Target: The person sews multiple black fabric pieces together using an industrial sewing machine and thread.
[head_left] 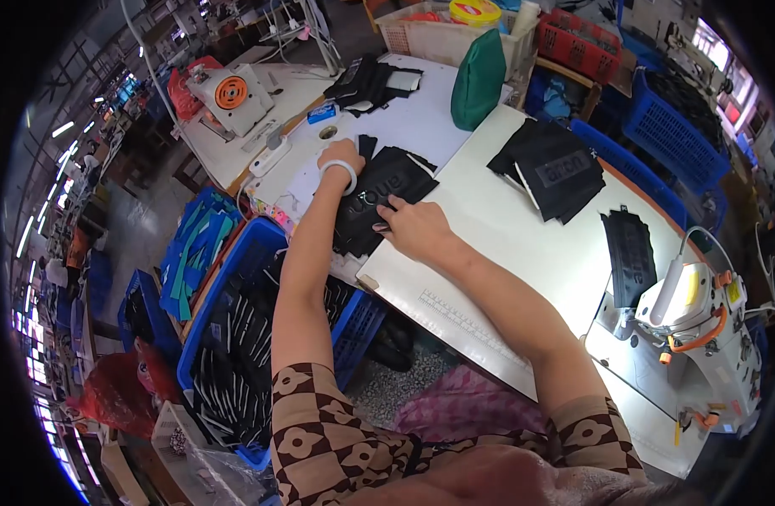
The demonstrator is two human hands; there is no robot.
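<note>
Right hand (pixel 413 226) lies flat and open, holding nothing, on the long white worktable (pixel 505 244). It presses the stack of black printed fabric pieces (pixel 387 179) near the table's left edge. Left hand (pixel 341 158) sits at the stack's far end; its grip cannot be told.

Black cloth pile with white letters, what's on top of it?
Both hands lie on the black cloth pile: the left hand, with a white wristband, at one edge, the right hand at another. They hide some lettering and the pieces underneath.
</note>
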